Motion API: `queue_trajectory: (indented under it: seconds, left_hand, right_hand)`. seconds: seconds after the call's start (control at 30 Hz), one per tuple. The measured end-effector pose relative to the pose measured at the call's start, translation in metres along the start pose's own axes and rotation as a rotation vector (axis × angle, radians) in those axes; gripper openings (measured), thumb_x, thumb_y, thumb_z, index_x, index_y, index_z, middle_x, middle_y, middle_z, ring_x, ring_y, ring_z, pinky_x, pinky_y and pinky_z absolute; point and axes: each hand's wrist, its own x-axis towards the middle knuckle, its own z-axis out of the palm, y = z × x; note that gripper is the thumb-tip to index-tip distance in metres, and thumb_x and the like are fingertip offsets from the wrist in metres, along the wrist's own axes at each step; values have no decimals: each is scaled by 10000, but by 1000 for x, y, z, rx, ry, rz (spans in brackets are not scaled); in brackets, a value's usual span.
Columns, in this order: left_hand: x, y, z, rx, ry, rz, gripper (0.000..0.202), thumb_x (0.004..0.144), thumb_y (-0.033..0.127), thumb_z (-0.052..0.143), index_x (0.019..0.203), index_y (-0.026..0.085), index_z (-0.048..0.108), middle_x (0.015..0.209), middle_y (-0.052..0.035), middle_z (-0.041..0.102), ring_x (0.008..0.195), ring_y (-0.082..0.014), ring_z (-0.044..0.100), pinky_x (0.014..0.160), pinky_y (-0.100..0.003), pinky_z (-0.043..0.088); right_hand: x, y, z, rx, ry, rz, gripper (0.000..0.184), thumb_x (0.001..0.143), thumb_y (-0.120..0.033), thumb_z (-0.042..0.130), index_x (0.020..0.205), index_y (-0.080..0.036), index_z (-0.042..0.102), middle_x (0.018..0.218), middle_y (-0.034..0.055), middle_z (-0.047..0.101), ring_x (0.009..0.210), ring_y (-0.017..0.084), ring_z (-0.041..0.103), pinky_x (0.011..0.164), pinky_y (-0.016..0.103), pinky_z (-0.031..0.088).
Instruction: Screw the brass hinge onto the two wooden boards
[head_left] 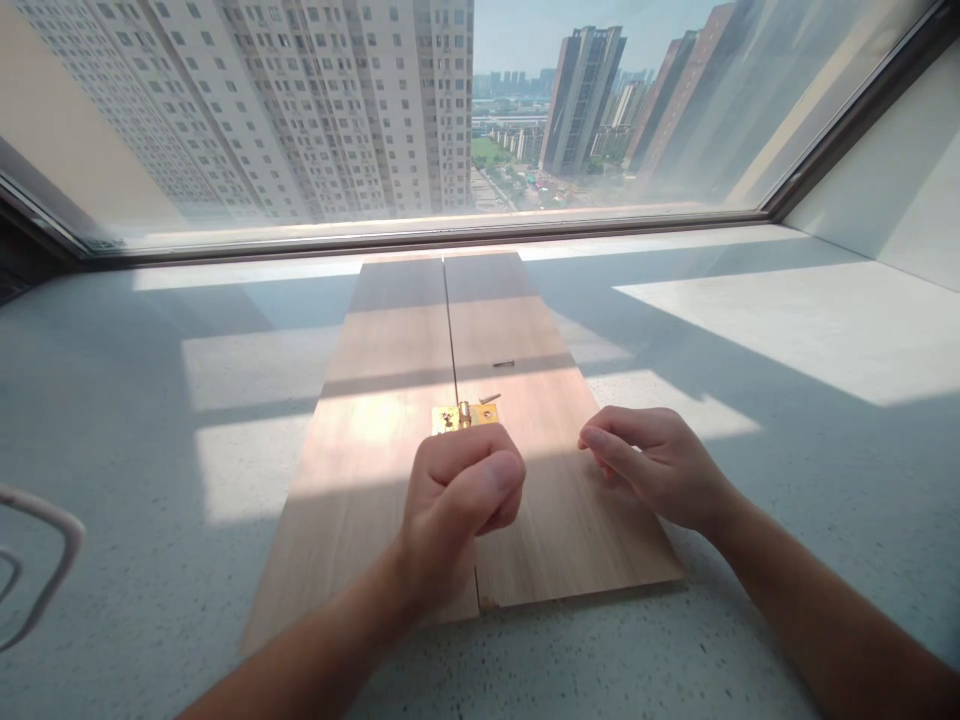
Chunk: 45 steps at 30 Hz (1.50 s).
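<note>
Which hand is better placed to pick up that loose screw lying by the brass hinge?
Probably the right hand: it looks empty, on the screw's side. The left hand is fisted just below the hinge.

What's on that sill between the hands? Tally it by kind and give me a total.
Wooden boards: 2, lying side by side
Brass hinge: 1, across the seam, just beyond the left hand
Loose screws: 2, on the right board, the other farther out
Total: 5
The right hand rests on the right board.

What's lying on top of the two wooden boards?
A brass hinge across the seam, a loose screw beside it, another farther back. The left hand covers the hinge's near edge.
</note>
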Motion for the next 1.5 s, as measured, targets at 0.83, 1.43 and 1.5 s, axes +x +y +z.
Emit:
queue_trajectory:
  seconds: [0.83, 1.43, 1.5]
  left_hand:
    - [8, 22, -5, 132, -1, 31, 553, 924, 473, 471, 478, 176, 332, 530, -8, 346, 529, -133, 355, 507, -313, 289]
    - [6, 7, 7, 132, 186, 150, 489, 888, 319, 532, 488, 185, 284, 447, 46, 222, 411, -83, 232, 414, -270, 204]
    - [10, 12, 3, 131, 52, 68, 506, 888, 358, 525, 485, 192, 267, 437, 48, 203, 403, -83, 215, 412, -276, 185]
  right_hand:
    - [-3, -4, 2, -6, 3, -60, 409, 964, -415, 475, 643, -191, 595, 517, -22, 531, 491, 113, 474, 513, 258, 356]
    - [-6, -14, 7, 24, -9, -70, 372, 946, -398, 515, 641, -196, 583, 542, -14, 578, 495, 109, 498, 504, 257, 367]
    - [-5, -14, 8, 13, -12, -61, 383, 949, -408, 504, 637, -199, 581, 539, -12, 576, 492, 113, 495, 504, 262, 368]
